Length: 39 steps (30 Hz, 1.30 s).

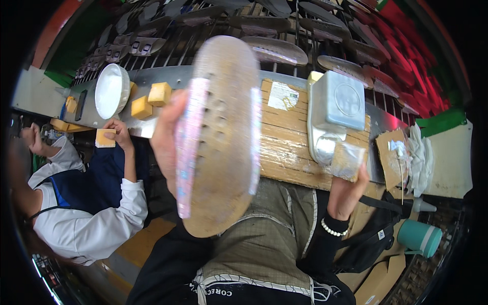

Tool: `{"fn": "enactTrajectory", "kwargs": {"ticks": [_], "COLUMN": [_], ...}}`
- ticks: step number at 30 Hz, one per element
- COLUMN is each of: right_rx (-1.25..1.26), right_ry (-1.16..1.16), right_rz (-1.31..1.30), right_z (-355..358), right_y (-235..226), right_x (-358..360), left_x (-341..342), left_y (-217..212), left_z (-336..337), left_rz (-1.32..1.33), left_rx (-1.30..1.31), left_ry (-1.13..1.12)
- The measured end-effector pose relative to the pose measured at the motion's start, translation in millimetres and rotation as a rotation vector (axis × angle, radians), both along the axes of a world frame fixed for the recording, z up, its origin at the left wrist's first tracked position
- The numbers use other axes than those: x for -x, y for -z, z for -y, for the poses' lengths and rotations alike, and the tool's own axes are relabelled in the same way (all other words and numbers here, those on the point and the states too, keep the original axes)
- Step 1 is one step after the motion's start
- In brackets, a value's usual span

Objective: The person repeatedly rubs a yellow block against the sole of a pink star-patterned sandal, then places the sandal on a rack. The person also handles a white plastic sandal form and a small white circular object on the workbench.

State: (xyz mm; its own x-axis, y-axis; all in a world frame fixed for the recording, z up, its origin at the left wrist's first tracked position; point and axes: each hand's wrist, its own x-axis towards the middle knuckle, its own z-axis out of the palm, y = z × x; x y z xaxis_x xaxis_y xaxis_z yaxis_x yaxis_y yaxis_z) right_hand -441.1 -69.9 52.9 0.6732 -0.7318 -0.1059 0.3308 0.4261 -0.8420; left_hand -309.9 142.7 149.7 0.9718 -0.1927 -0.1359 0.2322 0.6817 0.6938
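Note:
Close in front of me, my left hand (170,137) grips a shoe sole (223,122) by its left edge. The sole is brownish and translucent, with a row of dimples and pink glittery strips along both sides; it stands upright and is slightly blurred. Lower right, my right hand (349,190) has its fingers closed round a small sponge block (347,160), yellowish with a whitish face. Just beyond that block, a grey square container (339,101) stands on the cardboard-covered bench (284,147).
Behind the bench, a rack of metal rods (173,46) carries several shoes. On the left are a white bowl (112,91) and yellow sponge blocks (159,94). A co-worker (96,208) sits there holding another block (105,138). A teal cup (419,238) is at the lower right.

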Motion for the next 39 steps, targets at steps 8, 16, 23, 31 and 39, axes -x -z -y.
{"fn": "enactTrajectory", "kwargs": {"ticks": [8, 16, 23, 31, 39], "right_rx": [1.415, 1.374, 1.523, 1.617, 1.503], "right_ry": [-0.135, 0.0, -0.154, -0.06, -0.003], "right_rz": [0.269, 0.273, 0.384, 0.281, 0.446], "right_z": [-20.7, -28.9, -18.6, -34.9, -53.9], "right_y": [-91.5, -100.3, -107.9, -111.2, -92.4], "right_x": [-40.4, -50.4, -44.0, -41.4, -46.6], "left_x": [8.5, 15.4, 18.4, 19.3, 10.0], "left_y": [-16.7, -21.0, -19.7, -21.8, -28.0], "left_z": [14.1, 10.1, 9.0, 8.1, 2.8], "left_rz": [0.043, 0.008, -0.015, 0.013, 0.046], "left_rx": [0.187, 0.328, 0.29, 0.156, 0.195], "left_ry": [0.278, 0.357, 0.431, 0.479, 0.522]}}
